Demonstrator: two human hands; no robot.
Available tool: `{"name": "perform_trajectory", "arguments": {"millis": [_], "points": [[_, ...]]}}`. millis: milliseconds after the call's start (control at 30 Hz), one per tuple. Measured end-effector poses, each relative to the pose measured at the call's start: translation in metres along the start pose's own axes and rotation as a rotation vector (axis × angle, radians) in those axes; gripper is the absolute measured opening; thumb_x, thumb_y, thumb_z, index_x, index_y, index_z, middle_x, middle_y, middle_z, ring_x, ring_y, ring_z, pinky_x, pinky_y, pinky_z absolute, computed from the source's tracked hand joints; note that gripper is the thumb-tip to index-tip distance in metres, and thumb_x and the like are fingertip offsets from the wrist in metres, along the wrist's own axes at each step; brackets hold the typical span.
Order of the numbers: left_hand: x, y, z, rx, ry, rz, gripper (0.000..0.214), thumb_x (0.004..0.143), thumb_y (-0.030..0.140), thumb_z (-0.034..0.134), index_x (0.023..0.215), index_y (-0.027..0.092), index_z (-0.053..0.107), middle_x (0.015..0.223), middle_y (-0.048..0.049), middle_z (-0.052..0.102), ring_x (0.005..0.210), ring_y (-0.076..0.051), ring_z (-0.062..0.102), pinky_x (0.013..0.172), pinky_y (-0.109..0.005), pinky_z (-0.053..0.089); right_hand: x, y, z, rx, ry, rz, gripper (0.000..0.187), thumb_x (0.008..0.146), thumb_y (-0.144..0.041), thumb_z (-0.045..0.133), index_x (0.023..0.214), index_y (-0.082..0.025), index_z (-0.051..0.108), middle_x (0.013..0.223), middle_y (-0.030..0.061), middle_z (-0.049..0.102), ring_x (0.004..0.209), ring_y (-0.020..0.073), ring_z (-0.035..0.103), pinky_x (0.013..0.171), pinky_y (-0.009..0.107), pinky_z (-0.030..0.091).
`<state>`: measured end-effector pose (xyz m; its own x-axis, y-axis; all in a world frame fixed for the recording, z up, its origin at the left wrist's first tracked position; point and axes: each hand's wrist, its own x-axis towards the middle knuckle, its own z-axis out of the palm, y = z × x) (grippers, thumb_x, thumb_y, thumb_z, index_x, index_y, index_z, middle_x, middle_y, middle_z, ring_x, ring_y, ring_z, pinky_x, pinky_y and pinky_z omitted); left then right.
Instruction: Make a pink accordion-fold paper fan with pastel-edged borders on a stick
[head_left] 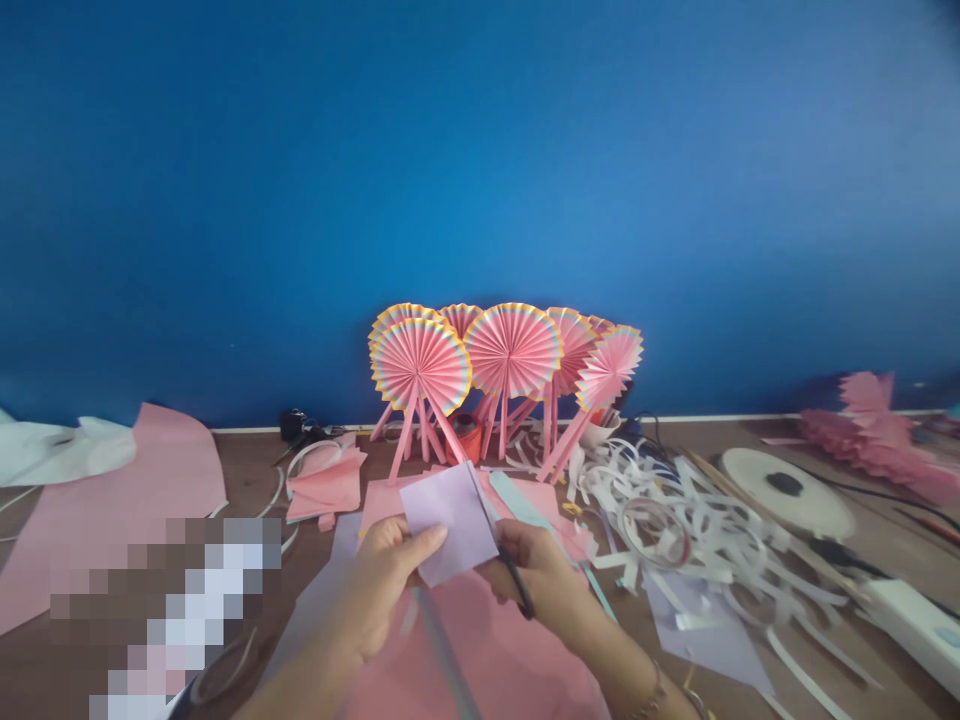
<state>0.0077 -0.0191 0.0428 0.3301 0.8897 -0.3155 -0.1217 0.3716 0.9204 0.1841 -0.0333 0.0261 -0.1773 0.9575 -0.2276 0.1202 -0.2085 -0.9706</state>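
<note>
My left hand (397, 560) grips a piece of lilac paper (442, 530) by its left side, thumb on top. In my right hand (536, 570) is a pair of scissors (514, 580), its dark handle showing below the fingers. The blades lie along the right edge of the lilac paper, pointing away from me. Beneath both hands is pink paper (480, 640) with a narrow greyish strip (446, 655) on it. Beyond the hands stand several pleated pink paper fans (514, 350) with yellow and pale blue rims, on pink paper sticks.
Curled white paper strips (675, 510) heap up at the right, with another lilac sheet (705, 625) below. A white round object (784, 495) and a white power strip (915, 620) lie farther right. Pink sheets (165, 470) lie left. A blue wall (480, 180) closes the back.
</note>
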Motion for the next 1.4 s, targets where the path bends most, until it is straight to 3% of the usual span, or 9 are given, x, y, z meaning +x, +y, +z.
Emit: {"name": "perform_trajectory", "arguments": {"millis": [267,700,833,967,1067,1200,1233,1300,1400], "points": [[0.000,0.000,0.000,0.009,0.027,-0.001,0.035,0.074,0.041,0.068,0.094,0.013,0.074,0.079,-0.0089,0.074,0.073,-0.021,0.064,0.067,-0.027,0.046,0.001,0.004,0.001,-0.019,0.018,-0.005,0.008,0.061,-0.022,0.056,0.058,-0.019,0.050,0.042,-0.0075,0.046,0.040,0.0070,0.040,0.039,0.018,0.026],[-0.001,-0.001,0.002,-0.009,0.001,-0.003,0.034,0.076,0.038,0.066,0.097,0.012,0.071,0.085,-0.0104,0.074,0.076,-0.023,0.067,0.073,-0.031,0.048,0.002,0.004,0.000,-0.072,0.061,0.041,0.005,0.060,-0.019,0.053,0.056,-0.019,0.049,0.037,-0.0079,0.047,0.035,0.0066,0.041,0.037,0.018,0.025],[0.004,0.010,-0.013,0.018,0.029,0.045,0.037,0.071,0.032,0.070,0.103,0.013,0.066,0.091,-0.0100,0.074,0.082,-0.024,0.068,0.077,-0.032,0.049,0.001,0.002,-0.007,-0.115,0.027,0.066,0.008,0.064,-0.024,0.058,0.068,-0.017,0.057,0.039,-0.0079,0.048,0.035,0.0077,0.044,0.036,0.018,0.029],[0.014,0.024,-0.059,0.409,0.104,0.103,0.041,0.072,0.025,0.062,0.112,0.016,0.059,0.093,-0.0074,0.073,0.086,-0.025,0.068,0.075,-0.032,0.050,-0.003,0.001,-0.021,-0.252,-0.028,0.061,0.012,0.067,-0.025,0.061,0.074,-0.016,0.062,0.043,-0.0070,0.050,0.038,0.0081,0.047,0.038,0.018,0.035],[0.016,0.028,-0.090,0.915,0.255,0.066,0.030,0.066,0.021,0.061,0.095,0.019,0.065,0.088,-0.0062,0.071,0.093,-0.031,0.065,0.080,-0.041,0.049,-0.007,0.000,-0.028,-0.346,-0.110,0.099,0.012,0.066,-0.024,0.063,0.075,-0.017,0.063,0.044,-0.0061,0.052,0.039,0.0089,0.049,0.038,0.017,0.035],[0.003,0.029,-0.081,1.079,0.392,0.203,0.031,0.069,0.027,0.063,0.100,0.023,0.065,0.119,-0.0093,0.062,0.124,-0.033,0.044,0.103,-0.046,0.031,-0.015,-0.005,-0.030,-0.508,-0.188,0.075,0.009,0.065,-0.022,0.062,0.073,-0.018,0.063,0.048,-0.0048,0.054,0.041,0.0092,0.048,0.037,0.017,0.031],[-0.002,0.030,-0.070,1.124,0.374,0.305,0.034,0.073,0.033,0.061,0.105,0.022,0.064,0.124,-0.0098,0.059,0.126,-0.031,0.042,0.105,-0.044,0.029,-0.018,-0.007,-0.030,-0.558,-0.205,0.057,0.009,0.065,-0.022,0.062,0.073,-0.018,0.064,0.049,-0.0046,0.054,0.042,0.0089,0.047,0.038,0.017,0.030],[-0.009,0.029,-0.046,1.115,0.167,0.395,0.037,0.078,0.041,0.057,0.110,0.023,0.063,0.123,-0.0079,0.060,0.118,-0.027,0.050,0.101,-0.039,0.036,-0.025,-0.011,-0.029,-0.661,-0.230,0.019,0.009,0.064,-0.022,0.063,0.072,-0.019,0.065,0.051,-0.0049,0.054,0.044,0.0082,0.044,0.039,0.018,0.027],[-0.013,0.021,-0.020,1.005,-0.126,0.249,0.026,0.079,0.041,0.056,0.090,0.021,0.070,0.101,-0.0047,0.069,0.095,-0.022,0.062,0.087,-0.031,0.045,-0.035,-0.016,-0.026,-0.793,-0.234,-0.030,0.009,0.063,-0.023,0.065,0.071,-0.020,0.066,0.050,-0.0049,0.053,0.045,0.0081,0.041,0.041,0.018,0.026]]}}
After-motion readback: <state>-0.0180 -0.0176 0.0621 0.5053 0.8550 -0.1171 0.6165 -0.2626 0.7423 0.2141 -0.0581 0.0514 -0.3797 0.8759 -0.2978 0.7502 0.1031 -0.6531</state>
